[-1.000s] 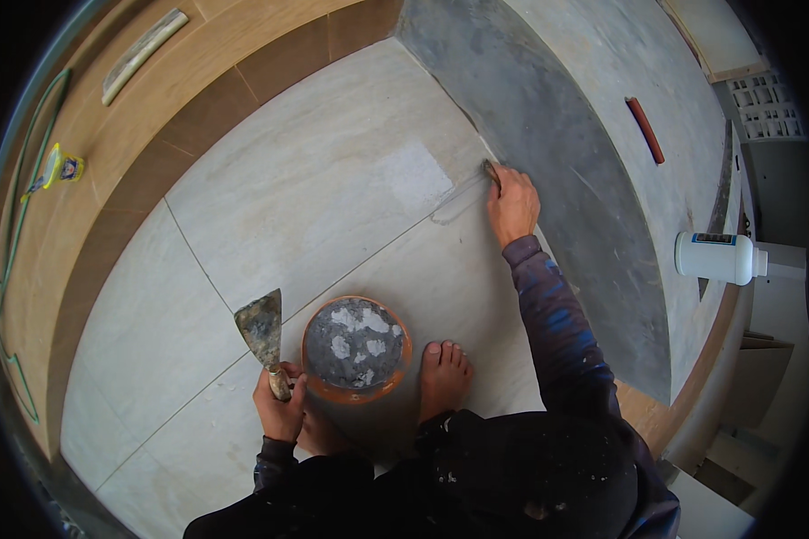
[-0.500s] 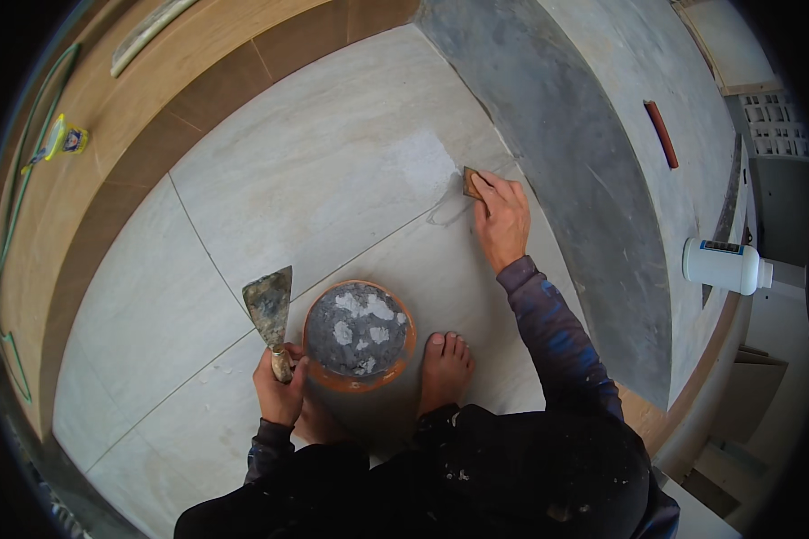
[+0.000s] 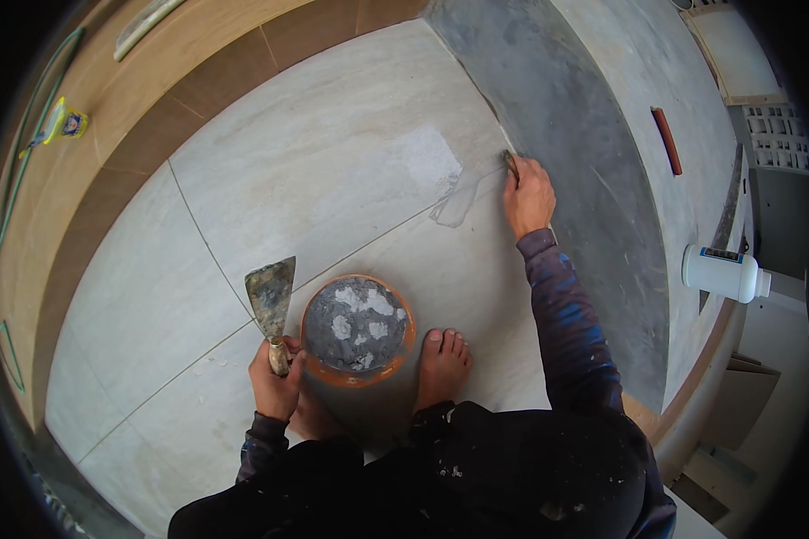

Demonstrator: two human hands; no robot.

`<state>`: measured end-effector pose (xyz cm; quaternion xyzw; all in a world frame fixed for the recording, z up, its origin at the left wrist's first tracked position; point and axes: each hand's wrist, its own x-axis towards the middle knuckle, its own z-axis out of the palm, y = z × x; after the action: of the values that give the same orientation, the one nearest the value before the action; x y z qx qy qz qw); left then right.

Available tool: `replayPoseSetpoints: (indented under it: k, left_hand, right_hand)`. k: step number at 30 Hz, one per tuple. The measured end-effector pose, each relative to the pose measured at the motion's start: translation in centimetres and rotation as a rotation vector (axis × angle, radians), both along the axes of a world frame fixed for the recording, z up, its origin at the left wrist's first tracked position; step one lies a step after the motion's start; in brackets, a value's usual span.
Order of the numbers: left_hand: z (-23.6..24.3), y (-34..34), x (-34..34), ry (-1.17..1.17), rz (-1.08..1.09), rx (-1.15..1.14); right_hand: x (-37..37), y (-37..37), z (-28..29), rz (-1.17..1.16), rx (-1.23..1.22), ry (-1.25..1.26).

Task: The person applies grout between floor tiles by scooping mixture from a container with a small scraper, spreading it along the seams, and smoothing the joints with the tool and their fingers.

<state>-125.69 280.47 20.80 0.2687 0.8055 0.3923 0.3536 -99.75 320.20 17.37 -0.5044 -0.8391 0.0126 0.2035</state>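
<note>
My left hand (image 3: 277, 382) is closed round the handle of a wide putty knife (image 3: 270, 301), its stained blade pointing away from me. Beside it on the floor stands an orange-rimmed round tub (image 3: 355, 377) holding grey paste (image 3: 342, 346) with white patches. Farther right, my right hand (image 3: 530, 199) pinches a small brown flat spreader (image 3: 511, 165), now seen nearly edge-on. The spreader is at the joint where the floor tiles (image 3: 333, 153) meet the grey wall base. Left of that hand, a wet grey smear (image 3: 458, 205) crosses a tile joint, near a whitish patch (image 3: 427, 157).
A grey ledge (image 3: 593, 162) curves along the right, bearing a red-brown stick (image 3: 666, 141) and a white bottle (image 3: 724, 273) lying on its side. On the wooden-toned step (image 3: 144, 99) at left are a yellow container (image 3: 66, 121) and a green hose (image 3: 40, 108). My bare foot (image 3: 443, 368) is beside the tub.
My right hand has moved right and slightly away with the spreader, which has turned edge-on. Grey smear now shows on the tile where the hand was. My left hand stays nearly in place.
</note>
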Motion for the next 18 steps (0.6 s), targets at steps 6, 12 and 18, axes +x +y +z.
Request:
replayPoseSetpoints:
  k: [6, 12, 18]
  left_hand:
    - [0.8, -1.2, 0.6, 0.015, 0.057, 0.028]
    - [0.5, -2.8, 1.0, -0.049, 0.120, 0.014]
    - [-1.4, -6.0, -1.6, -0.012, 0.118, 0.005]
  right_hand:
    - [-3.2, -10.4, -0.5, 0.234, -0.138, 0.059]
    - [-4.7, -15.9, 2.7, 0.402, -0.593, 0.294]
    - [-5.0, -21.1, 4.0, 0.122, -1.152, 0.654]
